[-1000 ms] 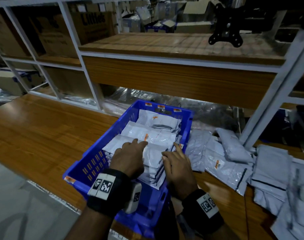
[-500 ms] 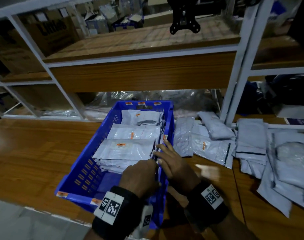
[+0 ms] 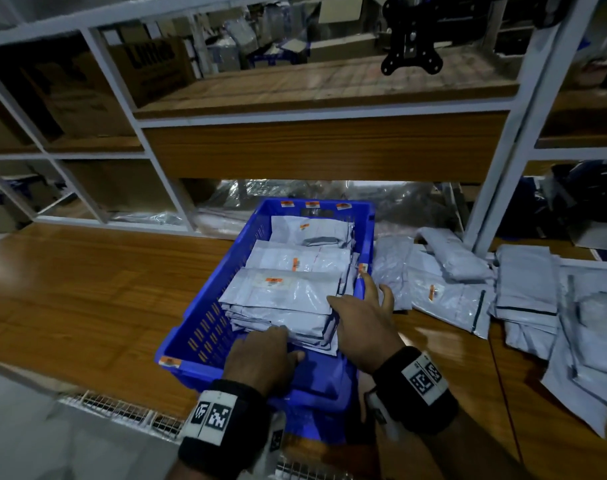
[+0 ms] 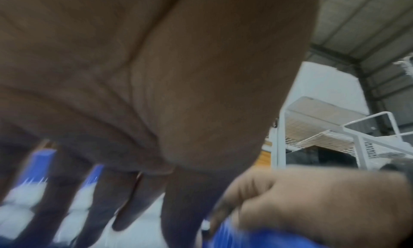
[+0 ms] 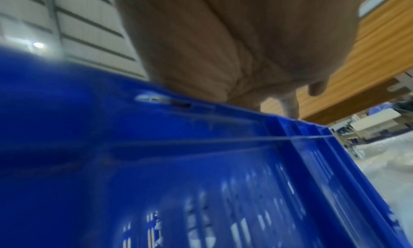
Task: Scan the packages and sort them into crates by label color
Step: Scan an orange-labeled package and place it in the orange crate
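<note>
Blue crate [image 3: 205,327] step looks like squaring the orange-label stack [image 3: 281,299]: left hand [image 3: 260,362] and right hand [image 3: 360,327] both flat, fingers spread against it; next probably grab a loose package [image 3: 447,299].

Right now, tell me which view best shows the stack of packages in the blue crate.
The head view: the stack of packages lies whole in the blue crate, orange labels visible. The left wrist view shows only white blurs between fingers; the right wrist view shows only the crate's wall.

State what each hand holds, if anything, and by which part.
Neither hand plainly grips anything. Left hand touches the stack's near edge; right hand lies spread over the crate's right rim.
</note>
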`<state>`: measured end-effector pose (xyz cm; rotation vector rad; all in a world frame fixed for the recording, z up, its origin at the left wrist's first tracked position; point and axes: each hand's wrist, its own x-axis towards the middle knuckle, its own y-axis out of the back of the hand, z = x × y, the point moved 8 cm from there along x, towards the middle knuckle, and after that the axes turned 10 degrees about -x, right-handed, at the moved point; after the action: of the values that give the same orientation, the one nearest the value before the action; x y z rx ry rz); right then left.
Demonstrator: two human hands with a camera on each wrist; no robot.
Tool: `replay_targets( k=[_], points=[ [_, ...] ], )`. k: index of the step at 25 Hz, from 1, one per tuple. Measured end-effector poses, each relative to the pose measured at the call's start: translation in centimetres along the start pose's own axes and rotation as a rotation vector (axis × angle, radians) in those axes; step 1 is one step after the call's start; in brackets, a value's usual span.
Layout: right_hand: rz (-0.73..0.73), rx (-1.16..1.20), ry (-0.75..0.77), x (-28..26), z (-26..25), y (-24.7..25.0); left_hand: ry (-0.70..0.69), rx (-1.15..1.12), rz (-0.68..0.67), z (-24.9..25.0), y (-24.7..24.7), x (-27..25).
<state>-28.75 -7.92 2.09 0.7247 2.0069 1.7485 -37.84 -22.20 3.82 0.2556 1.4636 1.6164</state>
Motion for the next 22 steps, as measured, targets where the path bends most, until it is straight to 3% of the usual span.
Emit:
replay_targets(
  k=[6,15,22],
  points=[
    [0.094,-0.005,0.034,-0.5,-1.0,0.3,-0.102,-0.163,0.019,-0.8,-2.5,1.4],
    [0.205,0.091,0.010,-1.4,-0.6,0.3,-0.157,-0.286,0.239,-1.5,-2.8,1.4],
    [0.273,0.135,-0.034,-1.7,-0.2,0.0,-0.193,-0.340,0.319,-2.0,-2.6,1.5]
  ],
)
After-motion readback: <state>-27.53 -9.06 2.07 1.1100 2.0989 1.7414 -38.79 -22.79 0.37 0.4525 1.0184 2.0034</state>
